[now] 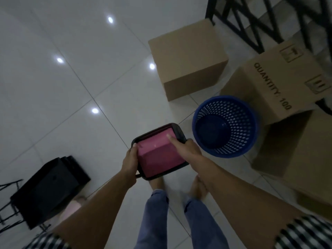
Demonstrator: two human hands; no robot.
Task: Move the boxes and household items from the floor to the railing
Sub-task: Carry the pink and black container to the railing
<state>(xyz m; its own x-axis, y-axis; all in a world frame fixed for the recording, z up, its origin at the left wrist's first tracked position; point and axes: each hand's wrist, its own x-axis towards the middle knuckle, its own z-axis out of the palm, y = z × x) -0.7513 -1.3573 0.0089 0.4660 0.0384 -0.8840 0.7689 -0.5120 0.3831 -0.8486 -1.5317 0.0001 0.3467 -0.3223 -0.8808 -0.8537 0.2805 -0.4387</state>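
Observation:
Both hands hold a small pink bin with a dark rim [158, 153] above the floor in front of my legs. My left hand [129, 162] grips its left rim and my right hand [186, 146] grips its right rim, thumb over the edge. A blue perforated basket [224, 125] stands upright on the floor just right of the bin. Beyond it sit a plain cardboard box [186, 58] and a tilted box printed "QUANTITY 100" [274, 83], close to the black metal railing [265, 20] at the top right.
Another cardboard box [296, 155] sits at the right under the tilted one. A black box-like object [48, 189] stands at the lower left beside dark metal bars. My bare feet are on the glossy white tile floor [71, 87], which reflects ceiling lights.

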